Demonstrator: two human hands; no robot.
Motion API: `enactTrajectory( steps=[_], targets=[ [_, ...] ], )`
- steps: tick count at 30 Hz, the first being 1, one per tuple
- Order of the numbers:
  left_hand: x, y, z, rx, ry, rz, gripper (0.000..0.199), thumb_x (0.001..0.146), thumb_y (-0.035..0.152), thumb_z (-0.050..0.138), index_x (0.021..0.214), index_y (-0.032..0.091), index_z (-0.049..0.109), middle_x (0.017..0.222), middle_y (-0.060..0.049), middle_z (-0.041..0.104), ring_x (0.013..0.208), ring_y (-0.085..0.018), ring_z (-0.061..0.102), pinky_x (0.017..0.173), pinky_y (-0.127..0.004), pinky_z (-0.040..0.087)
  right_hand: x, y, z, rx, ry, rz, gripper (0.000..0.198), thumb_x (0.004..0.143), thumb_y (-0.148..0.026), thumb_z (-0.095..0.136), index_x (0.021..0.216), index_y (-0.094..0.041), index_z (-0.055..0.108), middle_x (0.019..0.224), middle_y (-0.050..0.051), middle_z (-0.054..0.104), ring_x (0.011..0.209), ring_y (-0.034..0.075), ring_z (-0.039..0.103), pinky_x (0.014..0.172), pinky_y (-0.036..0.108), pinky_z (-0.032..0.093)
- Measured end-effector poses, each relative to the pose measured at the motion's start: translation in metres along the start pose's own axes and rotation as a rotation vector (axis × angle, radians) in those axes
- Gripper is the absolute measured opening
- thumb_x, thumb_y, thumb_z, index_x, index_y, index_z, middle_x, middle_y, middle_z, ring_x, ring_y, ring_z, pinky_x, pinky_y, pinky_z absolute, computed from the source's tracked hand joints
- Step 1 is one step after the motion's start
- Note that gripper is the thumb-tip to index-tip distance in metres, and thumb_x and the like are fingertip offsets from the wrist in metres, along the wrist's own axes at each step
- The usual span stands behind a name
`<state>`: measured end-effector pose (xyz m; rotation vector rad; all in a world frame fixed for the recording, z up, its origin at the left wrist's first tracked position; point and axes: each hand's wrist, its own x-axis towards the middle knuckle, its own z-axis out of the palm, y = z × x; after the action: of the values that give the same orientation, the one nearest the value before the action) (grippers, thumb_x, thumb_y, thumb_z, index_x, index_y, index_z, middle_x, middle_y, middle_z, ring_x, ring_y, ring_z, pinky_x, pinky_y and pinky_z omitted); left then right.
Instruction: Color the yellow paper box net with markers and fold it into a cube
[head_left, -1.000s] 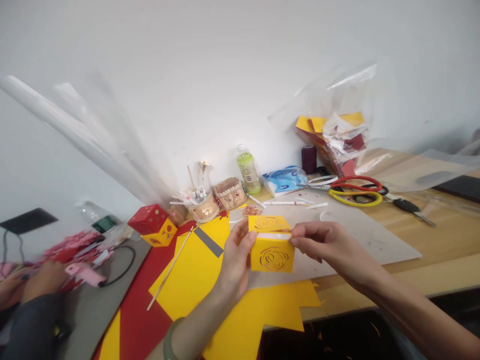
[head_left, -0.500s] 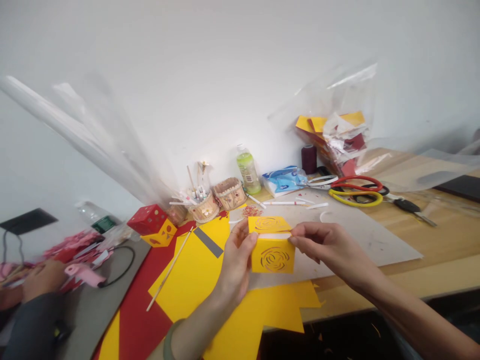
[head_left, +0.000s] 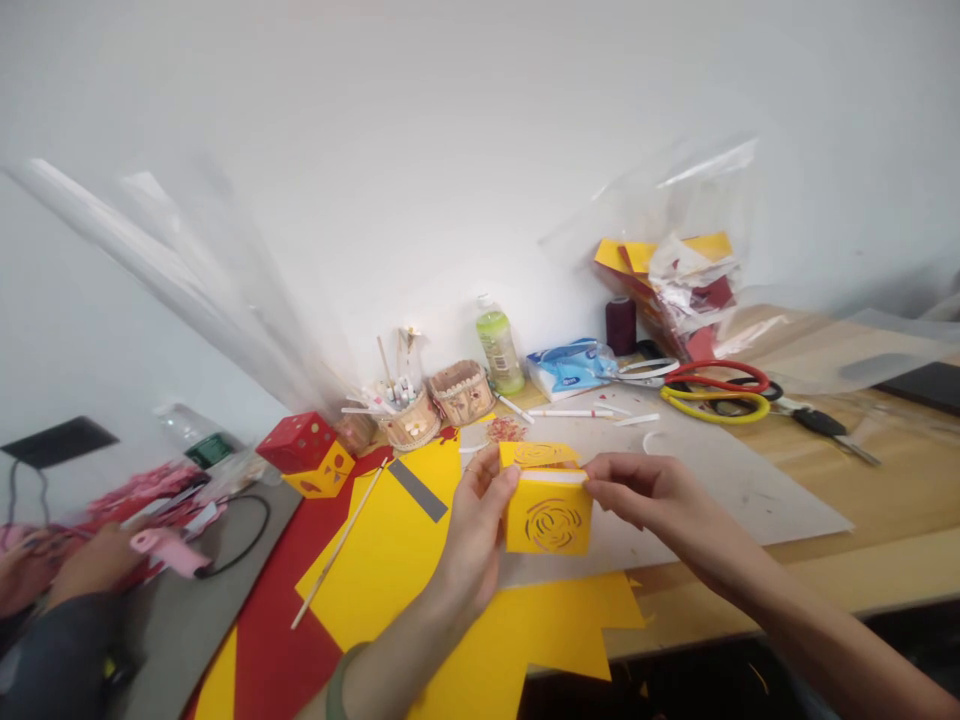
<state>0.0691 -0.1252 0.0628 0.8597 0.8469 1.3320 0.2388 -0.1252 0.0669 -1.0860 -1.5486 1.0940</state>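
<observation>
A yellow paper box with curved rose-like cut-outs is held up over the work surface. Its top face, also cut with curved slits, shows a white strip along the front edge. My left hand grips the box's left side, thumb near the upper front corner. At the upper right corner, the thumb and index finger of my right hand pinch the edge by the white strip. The remaining fingers of that hand are curled. The inside of the box is hidden.
Yellow sheets and a thin stick lie left, beside a red-and-yellow box. Scissors, a tissue pack, a green bottle and a decorated basket stand behind. A co-worker's hand is near a pink glue gun.
The whole view has shifted slightly, with things sitting a little lower. Both hands keep their hold on the box. The co-worker's hands at far left have moved a little.
</observation>
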Motion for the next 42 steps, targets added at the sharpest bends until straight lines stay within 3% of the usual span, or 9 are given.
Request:
enactTrajectory(
  steps=[7, 12, 20, 23, 26, 30, 34, 38, 42],
  targets=[
    [0.000, -0.002, 0.000, 0.007, 0.027, 0.033, 0.045, 0.064, 0.035, 0.074, 0.100, 0.016, 0.056, 0.109, -0.009, 0.062, 0.100, -0.024, 0.059, 0.085, -0.032, 0.043, -0.002, -0.004, 0.004, -0.026, 0.043, -0.009, 0.029, 0.075, -0.041, 0.054, 0.059, -0.018, 0.057, 0.055, -0.002, 0.047, 0.051, 0.011, 0.038, 0.047, 0.024, 0.027],
    [0.001, -0.007, 0.002, -0.041, 0.022, 0.068, 0.043, 0.065, 0.033, 0.074, 0.100, 0.018, 0.055, 0.110, -0.007, 0.061, 0.102, -0.022, 0.058, 0.088, -0.032, 0.042, -0.002, 0.004, 0.015, -0.168, 0.192, -0.104, 0.029, 0.075, -0.041, 0.059, 0.058, -0.019, 0.049, 0.053, -0.004, 0.041, 0.050, 0.011, 0.037, 0.045, 0.024, 0.028],
    [-0.001, -0.011, 0.003, -0.077, 0.103, 0.141, 0.054, 0.063, 0.037, 0.075, 0.107, 0.019, 0.049, 0.115, -0.008, 0.056, 0.114, -0.025, 0.050, 0.093, -0.033, 0.041, -0.007, 0.012, 0.033, -0.379, 0.500, -0.362, 0.020, 0.078, -0.026, 0.059, 0.096, -0.017, 0.058, 0.065, -0.001, 0.048, 0.050, 0.012, 0.043, 0.046, 0.024, 0.039],
    [-0.002, -0.011, 0.004, -0.053, 0.121, 0.192, 0.056, 0.065, 0.037, 0.073, 0.110, 0.020, 0.046, 0.123, -0.010, 0.051, 0.119, -0.025, 0.046, 0.095, -0.033, 0.040, -0.010, 0.015, 0.040, -0.498, 0.552, -0.488, 0.022, 0.081, -0.020, 0.055, 0.102, -0.016, 0.060, 0.069, 0.001, 0.050, 0.050, 0.011, 0.043, 0.046, 0.025, 0.040],
    [-0.002, -0.012, 0.002, 0.003, 0.103, 0.276, 0.054, 0.067, 0.036, 0.071, 0.112, 0.021, 0.044, 0.128, -0.011, 0.046, 0.119, -0.025, 0.045, 0.093, -0.033, 0.042, -0.011, 0.018, 0.045, -0.447, 0.553, -0.507, 0.026, 0.082, -0.018, 0.054, 0.108, -0.017, 0.058, 0.071, 0.001, 0.050, 0.050, 0.011, 0.043, 0.045, 0.024, 0.040],
    [0.002, -0.015, -0.003, 0.115, 0.122, 0.407, 0.056, 0.066, 0.034, 0.072, 0.112, 0.021, 0.044, 0.126, -0.010, 0.047, 0.121, -0.025, 0.043, 0.095, -0.031, 0.039, -0.011, 0.017, 0.047, -0.188, 0.486, -0.435, 0.024, 0.082, -0.020, 0.054, 0.105, -0.020, 0.060, 0.069, 0.000, 0.049, 0.053, 0.012, 0.045, 0.045, 0.024, 0.039],
    [0.001, -0.016, -0.006, 0.198, 0.165, 0.451, 0.062, 0.062, 0.031, 0.074, 0.115, 0.022, 0.042, 0.128, -0.010, 0.044, 0.123, -0.025, 0.039, 0.098, -0.031, 0.036, -0.009, 0.010, 0.047, 0.068, 0.414, -0.242, 0.013, 0.079, -0.029, 0.058, 0.088, -0.021, 0.065, 0.069, 0.000, 0.050, 0.063, 0.014, 0.049, 0.052, 0.025, 0.041],
    [0.001, -0.017, -0.009, 0.214, 0.162, 0.472, 0.066, 0.060, 0.027, 0.076, 0.115, 0.023, 0.039, 0.127, -0.010, 0.042, 0.124, -0.026, 0.037, 0.097, -0.031, 0.036, -0.001, 0.007, 0.048, 0.315, 0.402, -0.028, 0.018, 0.071, -0.035, 0.065, 0.076, -0.018, 0.062, 0.062, -0.003, 0.049, 0.054, 0.011, 0.042, 0.047, 0.023, 0.033],
    [0.004, -0.020, -0.015, 0.216, 0.152, 0.535, 0.067, 0.056, 0.024, 0.077, 0.112, 0.024, 0.041, 0.123, -0.010, 0.044, 0.123, -0.028, 0.038, 0.095, -0.032, 0.037, 0.005, 0.009, 0.047, 0.388, 0.358, 0.046, 0.020, 0.070, -0.035, 0.065, 0.073, -0.016, 0.062, 0.063, -0.002, 0.053, 0.049, 0.008, 0.037, 0.045, 0.022, 0.029]
  ],
)
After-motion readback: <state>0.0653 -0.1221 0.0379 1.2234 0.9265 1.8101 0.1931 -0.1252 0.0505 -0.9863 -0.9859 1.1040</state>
